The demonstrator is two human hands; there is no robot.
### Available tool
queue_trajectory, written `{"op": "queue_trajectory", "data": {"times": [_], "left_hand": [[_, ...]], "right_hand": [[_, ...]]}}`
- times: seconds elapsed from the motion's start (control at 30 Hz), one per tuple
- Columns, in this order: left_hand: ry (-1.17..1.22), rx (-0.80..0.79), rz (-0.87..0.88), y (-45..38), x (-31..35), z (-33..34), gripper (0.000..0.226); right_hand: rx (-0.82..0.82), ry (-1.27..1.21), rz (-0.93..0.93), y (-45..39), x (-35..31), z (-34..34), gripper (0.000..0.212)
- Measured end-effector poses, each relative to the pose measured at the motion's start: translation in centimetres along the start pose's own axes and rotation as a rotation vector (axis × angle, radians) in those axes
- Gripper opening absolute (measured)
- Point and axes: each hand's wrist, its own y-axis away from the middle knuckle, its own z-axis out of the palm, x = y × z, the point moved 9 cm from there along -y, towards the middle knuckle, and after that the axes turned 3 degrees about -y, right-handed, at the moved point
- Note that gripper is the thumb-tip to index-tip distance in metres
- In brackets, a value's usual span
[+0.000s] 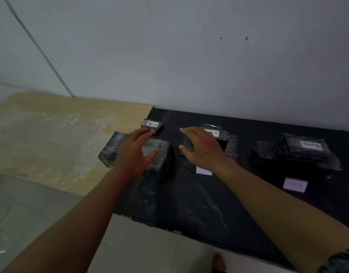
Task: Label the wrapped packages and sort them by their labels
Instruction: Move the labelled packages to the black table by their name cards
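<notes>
You're in a plain indoor room, likely a makeshift packing spot rather than a fitted workshop. Your landmark is the black cloth [199,194], spread low against a bare grey wall [189,56]. A scuffed wooden board [51,134] lies beside the cloth's left edge, and pale floor tiles [146,249] run along its near edge.

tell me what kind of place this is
Probably a makeshift packing spot in a plain room: a black sheet over a light wooden board against a bare grey wall, with plastic-wrapped dark packages bearing handwritten labels.
</notes>
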Motion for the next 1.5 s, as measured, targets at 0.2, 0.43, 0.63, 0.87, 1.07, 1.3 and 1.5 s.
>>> {"op": "queue_trajectory", "data": {"times": [0.2, 0.43, 0.63, 0.87, 1.07, 1.3, 1.5], "left_hand": [[-0.024, -0.007, -0.035, -0.9, -5.8, 0.2, 0.058], [-0.051, -0.069, -0.074, -1.6, -12.0, 0.6, 0.059], [-0.009, -0.131, -0.039, -1.9, -17.3, 2.6, 0.058], [0.073, -0.278, 0.117, -3.4, -22.3, 6.0, 0.064], [0.142, -0.354, 0.245, -3.8, -24.1, 7.9, 0.067], [0.158, -0.367, 0.329, -4.3, -24.6, 9.0, 0.067], [0.228, -0.337, 0.333, -7.1, -24.7, 9.0, 0.061]], "right_hand": [[-0.062, 0.011, -0.016, -4.2, -2.0, 4.1, 0.059], [-0.189, 0.010, 0.005, -8.4, -4.1, 9.7, 0.065], [-0.305, 0.039, 0.033, -10.6, -5.9, 15.8, 0.084], [-0.479, 0.227, 0.244, -11.7, -6.3, 21.4, 0.124], [-0.682, 0.356, 0.377, -10.7, -6.2, 24.1, 0.147], [-0.746, 0.445, 0.407, -10.7, -5.7, 24.9, 0.151], [-0.668, 0.398, 0.478, -10.5, -6.4, 24.1, 0.137]]}}
